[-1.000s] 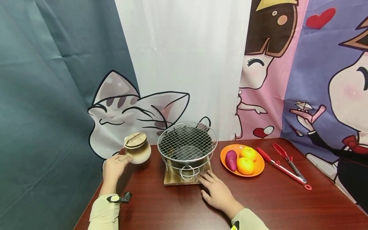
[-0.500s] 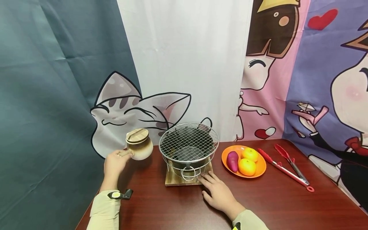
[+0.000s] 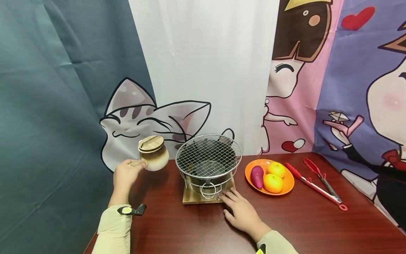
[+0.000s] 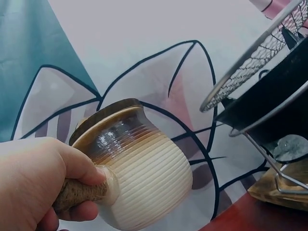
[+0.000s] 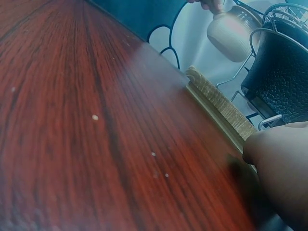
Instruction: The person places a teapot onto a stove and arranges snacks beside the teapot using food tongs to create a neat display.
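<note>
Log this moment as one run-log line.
left hand: grips clay pot handle, pot lifted | right hand: fingers at wooden board under grill | plate, tongs: untouched

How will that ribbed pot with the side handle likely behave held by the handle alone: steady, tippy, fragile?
The pot looks like glazed ceramic, so probably heavy for its size and breakable if knocked. The left hand grips only the stubby handle, so the body's weight sits off to one side and may twist downward. The wooden lid seems to rest loose and could slide off.

Head view looks down across the table [image 3: 196,225]; both close wrist views share the grill [image 4: 269,91]
</note>
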### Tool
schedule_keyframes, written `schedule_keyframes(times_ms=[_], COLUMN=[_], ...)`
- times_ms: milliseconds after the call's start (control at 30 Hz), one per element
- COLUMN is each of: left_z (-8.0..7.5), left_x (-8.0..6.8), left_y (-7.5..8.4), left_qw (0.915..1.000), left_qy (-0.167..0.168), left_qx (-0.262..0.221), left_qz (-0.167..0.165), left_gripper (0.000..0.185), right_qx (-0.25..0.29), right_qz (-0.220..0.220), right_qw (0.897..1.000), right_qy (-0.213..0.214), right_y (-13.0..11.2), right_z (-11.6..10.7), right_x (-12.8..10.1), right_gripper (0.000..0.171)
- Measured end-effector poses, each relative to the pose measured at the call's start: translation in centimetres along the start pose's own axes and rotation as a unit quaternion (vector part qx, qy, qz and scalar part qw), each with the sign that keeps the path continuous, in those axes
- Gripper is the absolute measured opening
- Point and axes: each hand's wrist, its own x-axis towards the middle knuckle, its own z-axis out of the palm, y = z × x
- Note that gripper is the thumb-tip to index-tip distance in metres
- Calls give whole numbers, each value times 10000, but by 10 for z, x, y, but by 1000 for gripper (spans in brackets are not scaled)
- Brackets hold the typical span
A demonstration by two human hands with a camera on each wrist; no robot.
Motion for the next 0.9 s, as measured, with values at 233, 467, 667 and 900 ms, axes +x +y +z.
schedule_keyframes(times_ms=[233,467,667,900], left_z=[-6,-10,-13,-20], left_x=[4,5,5,9], left_y=[8,18,26,36], left_qw=[10000,9997,9996,9992], left_qy=[15,168,167,229], left_qx=[-33,-91,-137,-259], left_qz=[86,175,168,200], left_gripper=[46,45,46,46], right_qx=[18,30,78,107], right_qz=[7,72,89,46], right_qw=[10000,9999,9999,9999], right_qy=[-32,-96,-111,-81], right_y=[1,-1,-2,-1], right_z=[0,0,-2,-1], right_x=[1,-1,-2,0], right_gripper=[52,51,51,52])
